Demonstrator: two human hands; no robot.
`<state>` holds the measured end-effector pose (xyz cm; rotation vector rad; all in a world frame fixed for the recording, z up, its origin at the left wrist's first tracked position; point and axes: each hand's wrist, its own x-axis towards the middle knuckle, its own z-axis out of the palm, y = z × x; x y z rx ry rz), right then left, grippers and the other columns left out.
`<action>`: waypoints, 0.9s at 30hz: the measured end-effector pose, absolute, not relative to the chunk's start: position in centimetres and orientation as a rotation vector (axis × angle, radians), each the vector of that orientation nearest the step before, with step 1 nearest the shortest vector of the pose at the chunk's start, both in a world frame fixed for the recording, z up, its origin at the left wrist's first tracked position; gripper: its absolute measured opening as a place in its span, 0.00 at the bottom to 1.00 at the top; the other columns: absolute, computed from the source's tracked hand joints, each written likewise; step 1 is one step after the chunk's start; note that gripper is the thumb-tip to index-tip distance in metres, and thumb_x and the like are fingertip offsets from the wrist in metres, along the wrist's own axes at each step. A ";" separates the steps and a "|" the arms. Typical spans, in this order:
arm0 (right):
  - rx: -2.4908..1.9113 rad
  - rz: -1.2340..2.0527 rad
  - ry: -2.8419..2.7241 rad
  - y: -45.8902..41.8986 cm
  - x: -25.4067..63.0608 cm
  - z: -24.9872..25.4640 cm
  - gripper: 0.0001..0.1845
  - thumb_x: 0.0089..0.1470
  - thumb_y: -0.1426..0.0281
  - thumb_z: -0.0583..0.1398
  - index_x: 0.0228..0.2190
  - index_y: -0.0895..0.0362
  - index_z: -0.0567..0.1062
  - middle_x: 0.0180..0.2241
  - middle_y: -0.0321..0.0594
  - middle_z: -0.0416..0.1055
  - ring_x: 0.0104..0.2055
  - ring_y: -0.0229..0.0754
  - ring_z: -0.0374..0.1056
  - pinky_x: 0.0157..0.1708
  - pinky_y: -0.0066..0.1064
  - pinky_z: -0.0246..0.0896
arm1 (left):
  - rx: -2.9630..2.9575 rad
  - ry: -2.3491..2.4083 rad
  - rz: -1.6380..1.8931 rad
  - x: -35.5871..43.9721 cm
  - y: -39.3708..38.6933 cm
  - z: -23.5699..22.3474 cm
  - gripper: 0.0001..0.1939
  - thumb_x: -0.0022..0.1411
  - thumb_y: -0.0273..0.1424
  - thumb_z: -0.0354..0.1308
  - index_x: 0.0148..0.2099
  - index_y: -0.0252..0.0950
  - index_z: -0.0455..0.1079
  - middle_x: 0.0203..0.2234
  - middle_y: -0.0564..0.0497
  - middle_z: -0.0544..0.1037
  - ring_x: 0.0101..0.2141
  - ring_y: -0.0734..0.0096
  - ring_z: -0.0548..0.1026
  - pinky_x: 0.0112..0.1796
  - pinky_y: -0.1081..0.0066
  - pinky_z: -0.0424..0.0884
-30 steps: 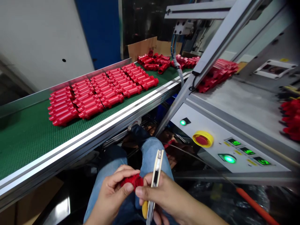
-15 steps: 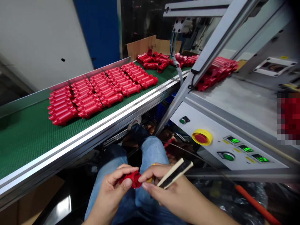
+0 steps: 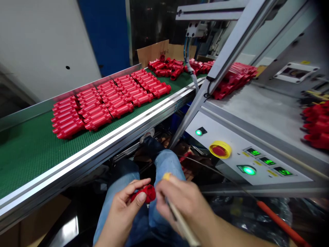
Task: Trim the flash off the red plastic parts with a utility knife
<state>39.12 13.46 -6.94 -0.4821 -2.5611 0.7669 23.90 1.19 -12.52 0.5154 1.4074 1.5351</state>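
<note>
Over my lap, my left hand (image 3: 122,210) is closed around a small red plastic part (image 3: 144,193), thumb on its front. My right hand (image 3: 183,202) is closed on a utility knife (image 3: 180,219) with a yellow end, its cream handle slanting down toward the lower right. The knife's yellow tip (image 3: 166,176) sits just right of the red part. My right hand is blurred by motion.
Rows of red parts (image 3: 108,103) lie on a green conveyor belt (image 3: 31,154) to my left, with a loose pile (image 3: 169,67) further back. A machine panel at right carries a red emergency stop (image 3: 219,150) and a green lit button (image 3: 248,170). More red parts (image 3: 315,125) lie at far right.
My right hand has turned the knife: its handle pointed up, then out to the right, and now slants down toward me. My left hand has kept hold of the red part.
</note>
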 end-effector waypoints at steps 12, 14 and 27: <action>-0.806 1.922 -1.470 11.3 40.8 -9.1 0.10 0.62 0.65 0.65 0.45 0.54 0.81 0.46 0.44 0.77 0.42 0.37 0.80 0.46 0.30 0.80 | 0.245 1.020 1.757 24.7 1.5 -13.0 0.18 0.44 0.30 0.79 0.38 0.40 0.80 0.42 0.46 0.79 0.50 0.52 0.76 0.54 0.58 0.69; -0.809 1.997 -1.317 10.6 40.0 -9.9 0.11 0.60 0.64 0.66 0.42 0.57 0.82 0.42 0.43 0.77 0.35 0.34 0.77 0.37 0.24 0.77 | 0.246 1.004 1.767 24.8 1.5 -13.1 0.18 0.42 0.29 0.80 0.37 0.40 0.80 0.42 0.46 0.79 0.50 0.52 0.76 0.53 0.59 0.70; -1.048 2.040 -1.129 9.6 38.7 -10.2 0.21 0.52 0.54 0.71 0.37 0.60 0.82 0.23 0.35 0.70 0.25 0.29 0.66 0.28 0.21 0.61 | 0.329 0.965 1.763 24.9 1.3 -13.8 0.18 0.44 0.28 0.79 0.38 0.39 0.79 0.41 0.47 0.78 0.42 0.61 0.76 0.45 0.65 0.72</action>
